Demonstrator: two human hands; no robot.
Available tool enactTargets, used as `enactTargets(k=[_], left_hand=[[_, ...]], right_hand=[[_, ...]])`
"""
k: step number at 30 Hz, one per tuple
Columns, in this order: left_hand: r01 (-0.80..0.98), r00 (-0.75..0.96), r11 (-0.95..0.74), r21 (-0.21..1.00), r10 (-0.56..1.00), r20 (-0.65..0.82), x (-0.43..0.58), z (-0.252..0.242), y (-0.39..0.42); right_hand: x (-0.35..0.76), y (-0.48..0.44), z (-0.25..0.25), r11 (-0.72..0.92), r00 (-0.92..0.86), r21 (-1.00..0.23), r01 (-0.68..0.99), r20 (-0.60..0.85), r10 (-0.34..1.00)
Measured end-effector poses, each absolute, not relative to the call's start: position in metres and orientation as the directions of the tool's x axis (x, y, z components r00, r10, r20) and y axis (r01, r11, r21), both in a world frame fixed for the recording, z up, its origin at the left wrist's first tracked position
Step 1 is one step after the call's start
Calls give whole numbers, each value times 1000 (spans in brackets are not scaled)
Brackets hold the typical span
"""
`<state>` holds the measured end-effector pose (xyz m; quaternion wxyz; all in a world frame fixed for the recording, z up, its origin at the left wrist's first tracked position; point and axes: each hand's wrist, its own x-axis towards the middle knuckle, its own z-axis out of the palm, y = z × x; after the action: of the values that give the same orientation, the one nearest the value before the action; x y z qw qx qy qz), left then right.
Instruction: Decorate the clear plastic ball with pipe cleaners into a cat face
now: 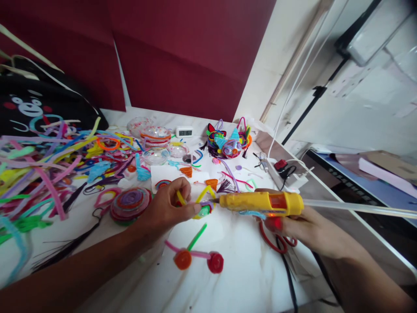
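My left hand (174, 202) pinches a small pipe-cleaner craft piece (206, 209) with yellow, green and purple parts, held above the white tabletop. In my right hand (293, 224) is a yellow hot glue gun (257, 202), a long clear glue stick (355, 208) sticking out of its back end. The nozzle points left and meets, or nearly meets, the craft piece; I cannot tell which. Below lie an orange pipe-cleaner coil (183, 259) and a red coil (215, 262), with pink and green stems beside them.
Loose pipe cleaners (48, 169) pile up at left beside a black bag (39, 100). A round coiled disc (130, 204) sits near my left forearm. Finished colourful pieces (228, 141) stand at the back near a small digital clock (184, 131). Red-handled scissors (276, 243) and a power strip (288, 171) are at right.
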<state>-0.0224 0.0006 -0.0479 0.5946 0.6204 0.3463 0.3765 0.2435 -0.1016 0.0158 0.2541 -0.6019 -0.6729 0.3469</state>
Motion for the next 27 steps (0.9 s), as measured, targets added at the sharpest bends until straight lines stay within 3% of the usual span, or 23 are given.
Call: enactTargets(k=[9, 20, 27], left_hand=[[-124, 449, 89, 988, 893, -24, -17, -39, -4], [-149, 425, 299, 942, 880, -212, -16, -32, -5], [-221, 361, 300, 928, 909, -208, -19, -34, 3]], right_hand=[[246, -106, 11, 14, -87, -755, 655, -57, 995], [234, -112, 12, 254, -308, -747, 614, 69, 949], [227, -119, -9, 382, -334, -540, 750, 190, 923]])
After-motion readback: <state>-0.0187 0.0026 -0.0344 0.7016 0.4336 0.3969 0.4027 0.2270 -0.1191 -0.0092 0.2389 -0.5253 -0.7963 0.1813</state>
